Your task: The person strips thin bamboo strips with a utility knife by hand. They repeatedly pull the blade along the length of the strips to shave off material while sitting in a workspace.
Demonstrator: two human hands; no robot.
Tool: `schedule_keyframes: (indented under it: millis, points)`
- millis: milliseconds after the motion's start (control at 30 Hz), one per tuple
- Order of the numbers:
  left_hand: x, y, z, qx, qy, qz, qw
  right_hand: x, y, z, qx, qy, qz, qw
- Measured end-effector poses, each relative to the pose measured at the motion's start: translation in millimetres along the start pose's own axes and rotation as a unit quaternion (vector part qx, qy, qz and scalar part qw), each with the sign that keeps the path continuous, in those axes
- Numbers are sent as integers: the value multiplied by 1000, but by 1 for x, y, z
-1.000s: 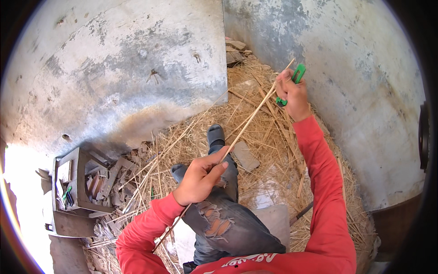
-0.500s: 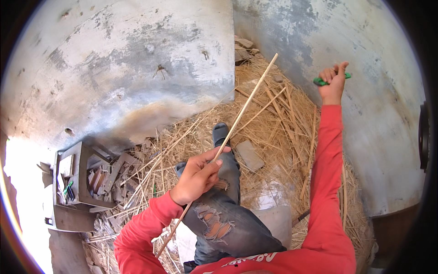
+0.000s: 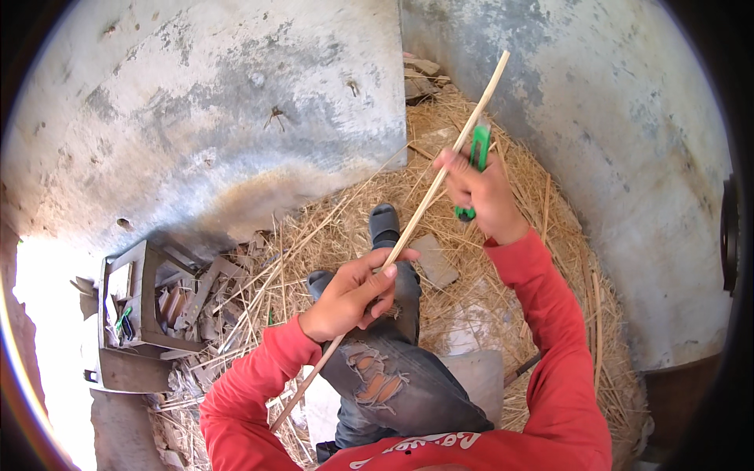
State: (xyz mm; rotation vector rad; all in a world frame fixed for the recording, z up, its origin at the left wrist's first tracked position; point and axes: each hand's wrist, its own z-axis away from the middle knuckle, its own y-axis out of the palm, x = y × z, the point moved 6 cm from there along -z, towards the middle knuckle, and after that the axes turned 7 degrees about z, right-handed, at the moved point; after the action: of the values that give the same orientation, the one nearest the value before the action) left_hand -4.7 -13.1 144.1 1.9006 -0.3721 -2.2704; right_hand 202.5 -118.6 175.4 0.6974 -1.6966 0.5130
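A long, thin, pale wooden strip (image 3: 428,196) slants across the middle, from beside my left forearm up to the far right. My left hand (image 3: 355,292) grips it partway along, above my knee, with thumb and fingers closed round it. Farther up the strip is my right hand (image 3: 483,192), wrapped round a green utility knife (image 3: 480,147). The knife's tip points away from me, close to the strip. My right fingertips are at the strip's edge; whether they press on it I cannot tell.
Straw-like shavings and loose strips (image 3: 463,314) cover the floor around my sandalled feet. At the left stands a wooden frame box (image 3: 145,302) holding wood scraps and a small green-handled tool (image 3: 123,320). Weathered grey walls (image 3: 236,94) rise ahead and at the right. A flat slab (image 3: 437,263) lies by my foot.
My right hand has swung inward from the far right, bringing the knife beside the strip. The strip's far end has shifted up and right. My left hand keeps its grip.
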Motion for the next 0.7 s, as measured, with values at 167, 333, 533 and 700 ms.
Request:
schedule_keyframes:
  millis: [167,333,533,700]
  points:
    - [-2,0,9,-62,44,-78,994,15,-45,-5,-117,0,114,987]
    - [-4,-5,9,-111,80,-104,985,17,-14,46,-8,-120,393,912]
    - [3,-5,3,-138,123,-107,977,14,41,78,68,-66,501,860]
    - [3,-8,5,-137,86,-110,981,8,10,47,10,-65,486,872]
